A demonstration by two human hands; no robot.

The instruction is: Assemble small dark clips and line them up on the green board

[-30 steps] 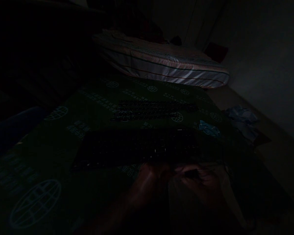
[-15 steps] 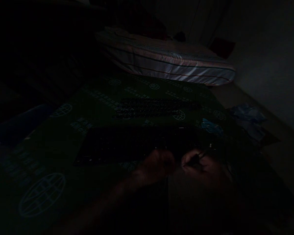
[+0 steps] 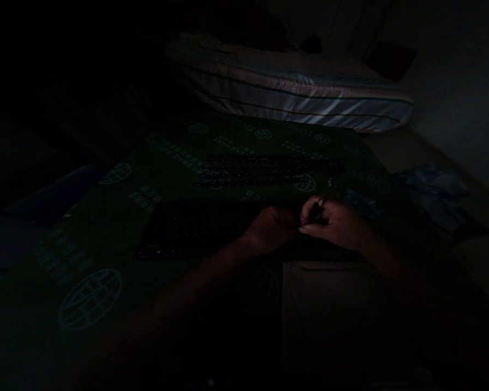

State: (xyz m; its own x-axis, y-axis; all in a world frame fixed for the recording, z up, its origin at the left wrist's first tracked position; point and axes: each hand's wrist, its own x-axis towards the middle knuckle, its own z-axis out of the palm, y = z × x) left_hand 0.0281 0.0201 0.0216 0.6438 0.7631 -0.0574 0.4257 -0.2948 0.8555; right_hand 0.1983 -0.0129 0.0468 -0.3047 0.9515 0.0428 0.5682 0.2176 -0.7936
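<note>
The scene is very dark. A black keyboard-like panel lies flat on a green printed cover. Over its right part, my left hand is closed with the fingers curled; what they hold, if anything, is hidden. Beside it, almost touching, my right hand pinches thumb and finger together on a thin dark thing I cannot make out. A small shiny tip shows just above the right hand. Beyond the panel lie several dark strips in rows, resembling keyboard keys.
A brown cardboard-like sheet or box sits in front of my right forearm. A crumpled blue wrapper lies right of my right hand. At the back stands a striped mattress. Crumpled pale plastic lies on the floor at right.
Both hands have moved up and away from me, onto the panel's right part, and closer together. The view has shifted slightly, and more of the cardboard-like surface shows.
</note>
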